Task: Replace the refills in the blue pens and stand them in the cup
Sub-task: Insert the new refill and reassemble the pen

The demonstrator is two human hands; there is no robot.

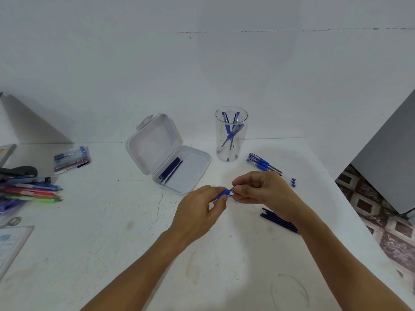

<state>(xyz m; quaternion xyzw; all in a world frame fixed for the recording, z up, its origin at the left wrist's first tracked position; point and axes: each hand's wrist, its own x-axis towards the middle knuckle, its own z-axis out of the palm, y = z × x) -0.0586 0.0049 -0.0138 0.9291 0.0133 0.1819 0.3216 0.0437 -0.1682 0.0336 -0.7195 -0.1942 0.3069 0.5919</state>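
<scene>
My left hand (202, 205) grips a blue pen (224, 193) by its blue grip section. My right hand (260, 187) pinches the pen's metal tip end, so both hands meet at the table's middle. A clear cup (231, 151) behind them holds several blue pens standing tilted. To the right of the cup lie three blue pens (269, 168) side by side. Several loose dark refills (278, 222) lie on the table under my right wrist. An open white plastic box (179, 169) holds several dark refills (170, 170) in its tray.
At the left edge lie a pile of coloured pens (33, 191), a packet of pens (71, 159) and a black object (18, 171). A paper sheet (11, 245) lies front left. The white table (112, 243) ends at the right, over patterned floor tiles (386, 221).
</scene>
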